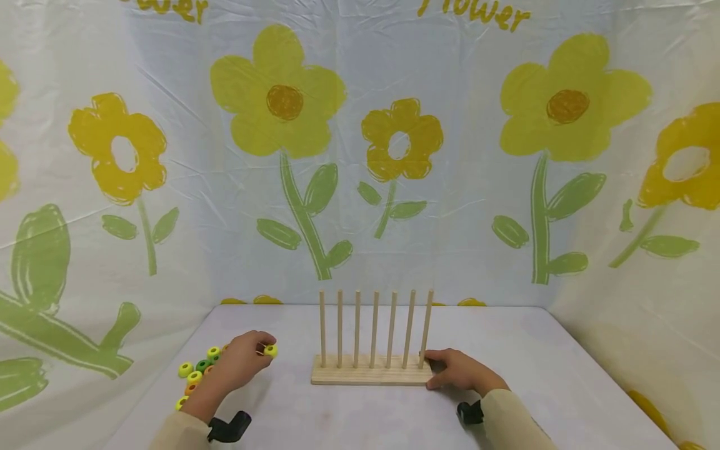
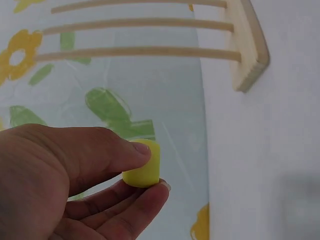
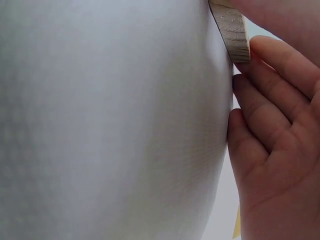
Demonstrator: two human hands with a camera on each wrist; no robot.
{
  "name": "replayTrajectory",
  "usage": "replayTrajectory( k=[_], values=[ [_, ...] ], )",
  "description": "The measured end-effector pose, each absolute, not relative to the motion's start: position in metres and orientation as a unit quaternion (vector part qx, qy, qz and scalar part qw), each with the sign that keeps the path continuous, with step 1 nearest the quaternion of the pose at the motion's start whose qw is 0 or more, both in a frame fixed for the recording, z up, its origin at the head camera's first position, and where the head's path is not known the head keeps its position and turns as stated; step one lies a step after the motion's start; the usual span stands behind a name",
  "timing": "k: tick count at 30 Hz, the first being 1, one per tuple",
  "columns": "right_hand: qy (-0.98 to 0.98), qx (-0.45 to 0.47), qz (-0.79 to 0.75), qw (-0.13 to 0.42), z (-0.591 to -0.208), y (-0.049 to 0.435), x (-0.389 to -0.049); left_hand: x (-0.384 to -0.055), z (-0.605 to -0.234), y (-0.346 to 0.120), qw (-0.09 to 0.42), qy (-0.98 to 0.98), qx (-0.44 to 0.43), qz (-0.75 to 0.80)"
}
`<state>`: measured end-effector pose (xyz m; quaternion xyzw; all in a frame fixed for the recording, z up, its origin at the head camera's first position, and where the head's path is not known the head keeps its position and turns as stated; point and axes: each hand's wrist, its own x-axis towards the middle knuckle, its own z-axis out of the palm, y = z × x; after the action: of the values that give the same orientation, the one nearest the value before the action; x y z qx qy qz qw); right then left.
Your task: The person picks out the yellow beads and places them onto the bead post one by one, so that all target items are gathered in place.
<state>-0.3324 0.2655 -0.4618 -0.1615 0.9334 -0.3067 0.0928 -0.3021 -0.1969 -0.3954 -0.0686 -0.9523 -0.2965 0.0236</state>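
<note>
Between the thumb and fingertips of my left hand (image 1: 243, 361) is a yellow bead (image 1: 270, 351), pinched and raised to the left of a wooden peg rack (image 1: 371, 374). In the left wrist view the bead (image 2: 146, 167) shows its smooth rounded side. The rack stands upright on the table, with several thin bare pegs (image 1: 357, 331) rising from its flat base. My right hand (image 1: 462, 370) grips the right end of that base, thumb at the front corner and fingers behind. In the right wrist view the base's end (image 3: 236, 37) sits against the fingers.
Loose yellow, green and orange beads (image 1: 194, 377) lie on the table at the left, partly hidden behind the left forearm. A pale cloth covers the table (image 1: 360, 419). A flower-printed curtain (image 1: 461, 219) hangs behind it and along both sides.
</note>
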Motion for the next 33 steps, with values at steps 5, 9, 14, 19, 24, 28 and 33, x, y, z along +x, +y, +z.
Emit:
replayTrajectory(
  k=[5, 9, 14, 19, 24, 28, 33],
  values=[
    [0.932, -0.156, -0.312, 0.099, -0.464, 0.265, -0.335, -0.300, -0.385, -0.182, 0.038, -0.944, -0.091, -0.315],
    [0.926, -0.150, -0.330, 0.106, -0.465, 0.265, -0.335, -0.300, -0.380, -0.172, 0.048, -0.941, -0.107, -0.318],
    [0.921, -0.158, -0.341, 0.107, -0.465, 0.263, -0.333, -0.302, -0.377, -0.162, 0.056, -0.937, -0.115, -0.324],
    [0.922, -0.158, -0.339, 0.101, -0.463, 0.264, -0.332, -0.305, -0.374, -0.154, 0.050, -0.925, -0.124, -0.355],
    [0.921, -0.153, -0.343, 0.104, -0.463, 0.264, -0.332, -0.305, -0.369, -0.147, 0.044, -0.915, -0.133, -0.379],
    [0.922, -0.145, -0.344, 0.108, -0.464, 0.264, -0.334, -0.304, -0.364, -0.141, 0.048, -0.910, -0.147, -0.383],
    [0.921, -0.148, -0.345, 0.109, -0.463, 0.264, -0.334, -0.301, -0.357, -0.133, 0.049, -0.906, -0.156, -0.390]
  ],
)
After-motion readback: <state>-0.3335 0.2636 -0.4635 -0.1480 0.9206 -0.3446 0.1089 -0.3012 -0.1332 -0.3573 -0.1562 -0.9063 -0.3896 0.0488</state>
